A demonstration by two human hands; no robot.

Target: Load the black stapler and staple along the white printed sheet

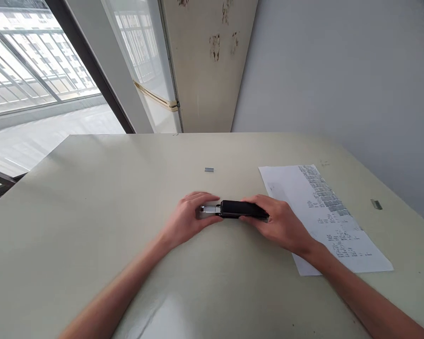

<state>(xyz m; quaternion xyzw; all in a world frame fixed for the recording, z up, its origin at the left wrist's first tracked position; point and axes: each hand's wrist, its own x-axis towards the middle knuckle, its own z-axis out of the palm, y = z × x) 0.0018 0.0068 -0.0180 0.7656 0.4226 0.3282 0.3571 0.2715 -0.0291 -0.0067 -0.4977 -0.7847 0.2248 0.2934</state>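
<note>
A black stapler [238, 208] lies sideways between my two hands at the middle of the table. From its left end sticks out a silvery metal slide [210, 209]. My left hand [194, 214] is curled about this metal end, thumb on the near side and fingers on the far side. Around the stapler's right end, my right hand [272, 217] is closed in a similar grip. Beyond the stapler lies a short grey strip of staples [209, 169].
The pale table [109, 197] carries printed paper sheets [286, 188] at the right, partly under my right forearm. A second small strip, apparently staples [376, 204], lies near the right edge. Behind the table stand a fridge [205, 84] and a wall [321, 70].
</note>
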